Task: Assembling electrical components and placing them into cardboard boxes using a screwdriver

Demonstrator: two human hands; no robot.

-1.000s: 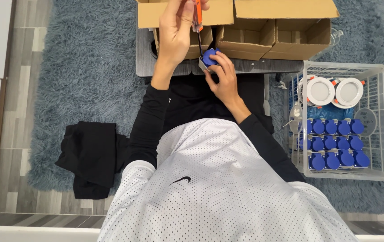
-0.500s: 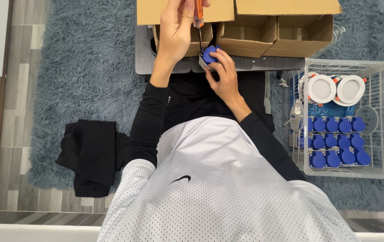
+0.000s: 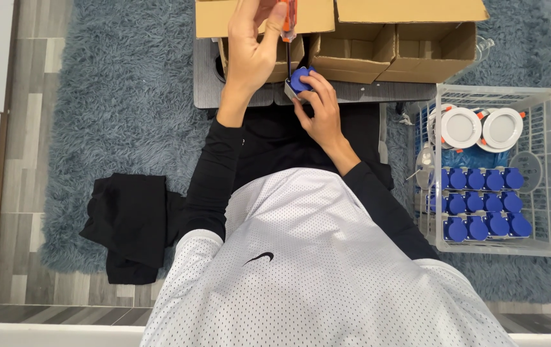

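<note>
A: While we start at the bottom of the frame, what sits nearest?

B: Only the person's white mesh shirt (image 3: pixel 327 270) over black sleeves. A black garment (image 3: pixel 131 225) lies crumpled at lower left on the shaggy blue-grey rug (image 3: pixel 121 109).

A: And at right?

B: A clear wire-sided crate (image 3: pixel 548 167) in the right middle holds rows of blue round parts (image 3: pixel 481 202), with two white round fixtures (image 3: pixel 481 127) above them.

A: Where is the piece being worked on?

B: Upper centre, at the near edge of a grey worktop (image 3: pixel 352 93). It is a blue round part (image 3: pixel 300 80) like those in the crate, and the right hand (image 3: pixel 319 109) has its grip clamped around it from below and beside, fingers curled over the rim.

A: The other hand?

B: The left hand (image 3: pixel 249 45) is raised higher in the frame, wrist bent, its grip closed on the orange handle of a screwdriver (image 3: pixel 288 29). The dark shaft runs straight down to the blue part.

A: How would you judge the driving done well?

B: Keep the shaft upright and in line with the screw, press down as it turns, and let the right hand brace the part against the worktop so it cannot spin. A tilted shaft would likely slip out.

A: Beyond the hands?

B: Open cardboard boxes (image 3: pixel 391 42) with dividers along the top edge.
</note>
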